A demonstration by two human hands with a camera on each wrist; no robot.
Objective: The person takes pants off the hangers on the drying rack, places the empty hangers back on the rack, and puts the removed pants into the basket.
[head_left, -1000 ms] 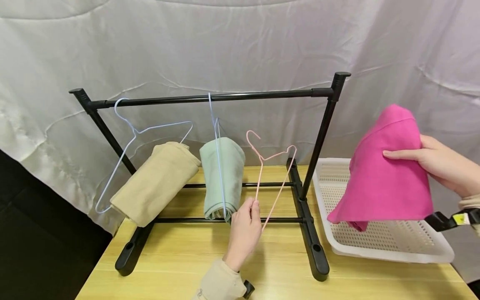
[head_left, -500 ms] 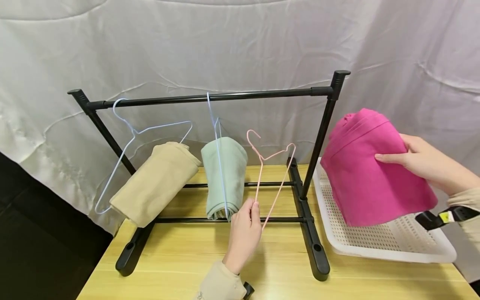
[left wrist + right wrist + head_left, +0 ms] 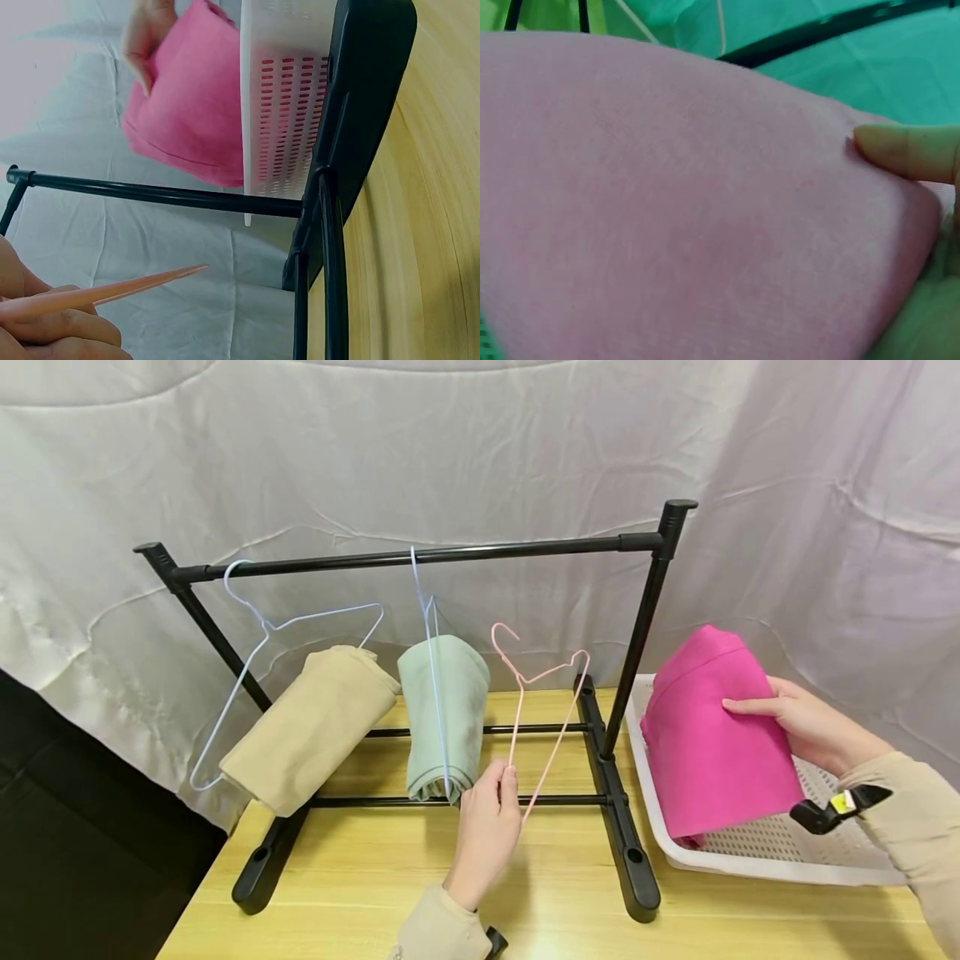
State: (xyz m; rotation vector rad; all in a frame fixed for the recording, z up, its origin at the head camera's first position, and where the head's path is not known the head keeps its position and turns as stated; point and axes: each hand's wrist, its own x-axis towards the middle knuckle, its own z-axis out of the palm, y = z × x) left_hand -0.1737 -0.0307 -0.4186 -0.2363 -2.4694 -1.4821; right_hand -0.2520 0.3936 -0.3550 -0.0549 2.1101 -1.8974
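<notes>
In the head view my left hand (image 3: 487,827) pinches a pink wire hanger (image 3: 517,710) by its lower part, hook upward, in front of the rack. The hanger also shows edge-on in the left wrist view, between the fingers (image 3: 67,330). My right hand (image 3: 817,727) grips a folded magenta cloth (image 3: 720,735) by its right side, thumb on the near face, fingers hidden behind. That cloth hangs over the left part of a white basket (image 3: 787,866). Pale in the right wrist view, the cloth (image 3: 690,202) fills most of the picture under the thumb (image 3: 907,150).
A black rack (image 3: 517,551) stands on the wooden table (image 3: 562,893). Two blue hangers hang from its bar, one with a beige cloth (image 3: 315,727), the other with a green cloth (image 3: 446,710). A grey curtain (image 3: 465,452) hangs behind.
The right hand has brought the magenta cloth left and lower, over the basket's left part. The left hand and pink hanger have stayed almost still.
</notes>
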